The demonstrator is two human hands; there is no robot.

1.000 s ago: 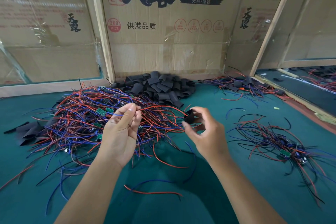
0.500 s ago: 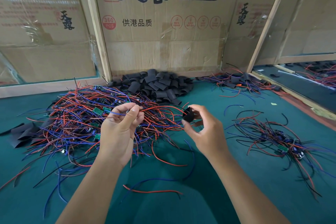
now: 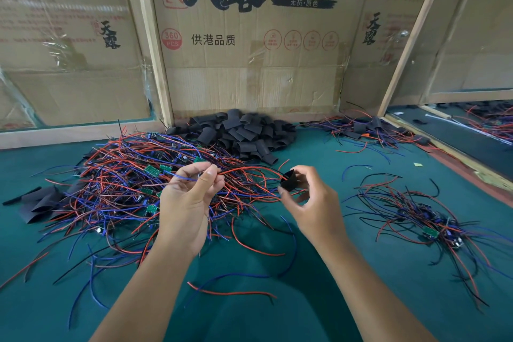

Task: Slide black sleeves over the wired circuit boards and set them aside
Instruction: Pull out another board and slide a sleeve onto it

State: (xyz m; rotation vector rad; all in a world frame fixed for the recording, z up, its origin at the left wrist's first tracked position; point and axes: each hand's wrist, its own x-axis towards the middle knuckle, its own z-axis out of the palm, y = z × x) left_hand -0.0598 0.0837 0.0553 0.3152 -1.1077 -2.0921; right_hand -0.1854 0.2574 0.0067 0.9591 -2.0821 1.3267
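My left hand (image 3: 188, 203) pinches the red and blue wires of one circuit board (image 3: 200, 175) between thumb and fingers; the board itself is mostly hidden behind the fingertips. Its red wires run right toward my right hand (image 3: 311, 203), which pinches a short black sleeve (image 3: 288, 180) with its mouth turned toward the wire ends. Both hands hover above the big tangle of wired boards (image 3: 133, 183) on the green table. A heap of loose black sleeves (image 3: 241, 133) lies behind, against the cardboard wall.
A smaller bundle of wired boards (image 3: 422, 219) lies at the right. More wires and sleeves (image 3: 366, 130) sit in the back right corner. Flat black sleeves (image 3: 39, 203) lie at far left. Cardboard walls (image 3: 249, 78) and a wooden frame (image 3: 410, 36) close off the back.
The two hands have kept their grips and stayed close together over the pile. The wire ends now reach the sleeve's mouth. The camera has shifted slightly.
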